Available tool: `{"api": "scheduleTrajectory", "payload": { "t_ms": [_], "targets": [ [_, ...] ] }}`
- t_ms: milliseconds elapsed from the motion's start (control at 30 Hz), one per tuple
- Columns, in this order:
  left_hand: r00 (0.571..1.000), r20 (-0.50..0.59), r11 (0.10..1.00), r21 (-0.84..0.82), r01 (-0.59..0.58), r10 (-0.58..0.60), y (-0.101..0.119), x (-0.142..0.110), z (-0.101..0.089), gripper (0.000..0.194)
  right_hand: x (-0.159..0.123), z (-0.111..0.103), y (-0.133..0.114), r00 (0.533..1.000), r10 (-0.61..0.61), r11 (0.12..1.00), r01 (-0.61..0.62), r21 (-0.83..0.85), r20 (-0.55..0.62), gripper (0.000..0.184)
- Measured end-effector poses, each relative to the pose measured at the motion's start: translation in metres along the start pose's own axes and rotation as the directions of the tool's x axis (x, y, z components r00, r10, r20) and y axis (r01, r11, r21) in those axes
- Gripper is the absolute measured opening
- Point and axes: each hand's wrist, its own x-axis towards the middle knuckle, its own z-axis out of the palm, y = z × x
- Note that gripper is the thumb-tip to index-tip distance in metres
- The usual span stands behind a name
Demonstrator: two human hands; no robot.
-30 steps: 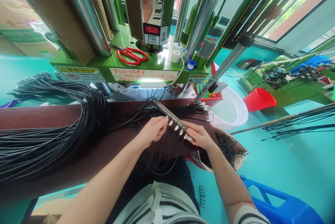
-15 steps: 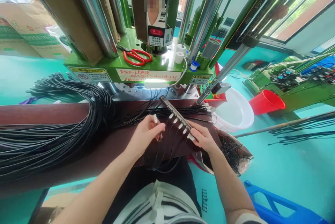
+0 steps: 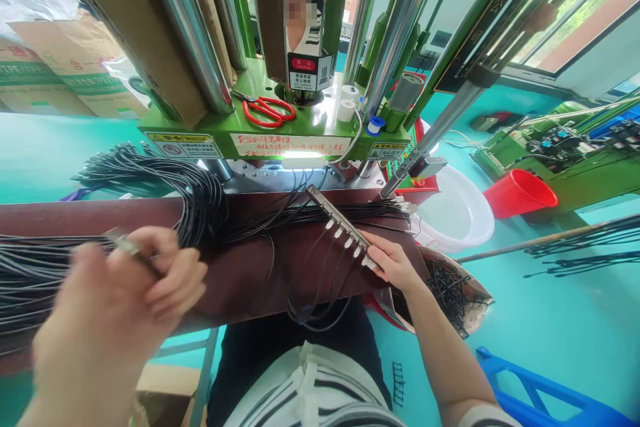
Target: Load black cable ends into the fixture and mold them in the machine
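Note:
My left hand (image 3: pixel 125 287), smeared by motion, is raised at the left above the black cable bundle. Its curled fingers close on a cable connector (image 3: pixel 131 247) with a pale metal tip and a dark body. My right hand (image 3: pixel 393 259) grips the lower right end of a narrow metal bar fixture (image 3: pixel 325 204), which slants up to the left. Several silver connectors (image 3: pixel 339 232) are seated along the bar, and thin black cables (image 3: pixel 320 327) loop down from them past the bench edge. The fingertips behind the bar are hidden.
A green press (image 3: pixel 200 120) stands in front, with red-handled scissors (image 3: pixel 270 110) on its ledge. Black cables (image 3: pixel 200 207) lie along the brown bench (image 3: pixel 240 280). At the right are a white basin (image 3: pixel 480 207), a red bucket (image 3: pixel 523 194) and a blue stool (image 3: pixel 540 380).
My left hand has moved away from the bar, leftward and closer to the camera, with the connector in its fingers. My right hand still holds the bar in nearly the same place.

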Motion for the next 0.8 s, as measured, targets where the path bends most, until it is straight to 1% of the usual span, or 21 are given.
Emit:
{"api": "scheduleTrajectory", "payload": {
  "t_ms": [67,100,133,167,233,300,367,467,600,700,800],
  "targets": [
    [0.996,0.060,0.991,-0.109,0.078,-0.071,-0.006,0.022,0.020,0.029,-0.001,-0.001,0.000,1.000,0.008,1.000,-0.008,0.003,0.013,0.049],
    [0.985,0.108,0.984,-0.095,0.148,-0.137,-0.014,0.033,0.033,0.027,-0.001,-0.001,0.000,1.000,0.019,1.000,-0.019,0.009,0.012,0.049],
    [0.966,0.153,0.975,-0.044,0.216,-0.207,-0.025,0.044,0.047,0.026,-0.002,-0.001,0.000,0.999,0.032,0.999,-0.032,0.016,0.008,0.050],
    [0.950,0.190,0.968,0.013,0.252,-0.250,-0.037,0.053,0.061,0.027,-0.002,-0.001,-0.001,0.999,0.044,0.999,-0.044,0.023,0.005,0.051],
    [0.937,0.228,0.963,0.118,0.243,-0.264,-0.060,0.067,0.083,0.026,-0.002,-0.001,-0.002,0.999,0.049,0.998,-0.050,0.033,0.009,0.052],
    [0.935,0.261,0.963,0.184,0.194,-0.238,-0.076,0.076,0.096,0.028,-0.002,-0.001,-0.003,0.999,0.027,0.999,-0.028,0.030,0.025,0.053],
    [0.938,0.277,0.963,0.227,0.148,-0.210,-0.084,0.079,0.100,0.030,-0.001,-0.001,-0.004,0.999,0.001,1.000,-0.002,0.019,0.039,0.053],
    [0.945,0.264,0.954,0.274,0.119,-0.194,-0.083,0.080,0.099,0.030,0.001,-0.004,-0.002,0.998,-0.008,1.000,0.009,-0.004,0.057,0.052],
    [0.932,0.275,0.939,0.312,0.147,-0.237,-0.076,0.081,0.095,0.031,0.003,-0.006,0.001,0.994,-0.024,0.998,0.030,-0.050,0.103,0.053],
    [0.918,0.293,0.931,0.324,0.169,-0.268,-0.070,0.083,0.092,0.032,0.003,-0.007,0.000,0.989,-0.057,0.991,0.072,-0.109,0.134,0.053],
    [0.917,0.287,0.929,0.325,0.179,-0.277,-0.067,0.085,0.092,0.033,0.002,-0.007,-0.002,0.984,-0.099,0.975,0.126,-0.186,0.147,0.052]
  ]
}}
